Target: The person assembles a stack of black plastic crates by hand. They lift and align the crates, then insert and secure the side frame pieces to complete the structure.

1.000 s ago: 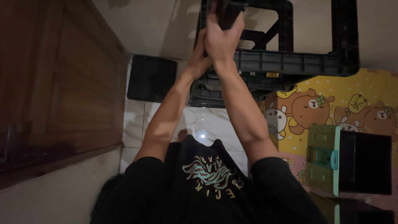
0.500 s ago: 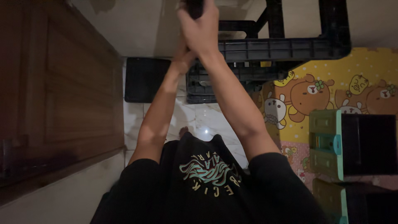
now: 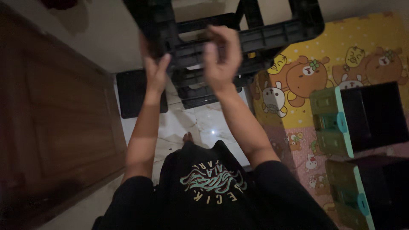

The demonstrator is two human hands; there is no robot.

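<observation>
Door [image 3: 47,123] left, drawer units [image 3: 362,123] right (on the mat [image 3: 306,64]) — crate [image 3: 238,34] ahead, between both.

Dim indoor shot, warm and underexposed. Small bright glare spot on the glossy marble floor tile [image 3: 213,132]. Motion blur over both raised hands and the black plastic frame [image 3: 255,36]. Deep shadow across the wooden door [image 3: 55,127]. Grainy at the corners.

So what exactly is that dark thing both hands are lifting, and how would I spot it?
Start at the yellow cartoon-bear floor mat, then look to its left end, above the white marble floor tiles. There the left hand and right hand hold a black plastic ribbed frame. Unlike the flat black mat on the floor beside it, it has big open gaps.
</observation>
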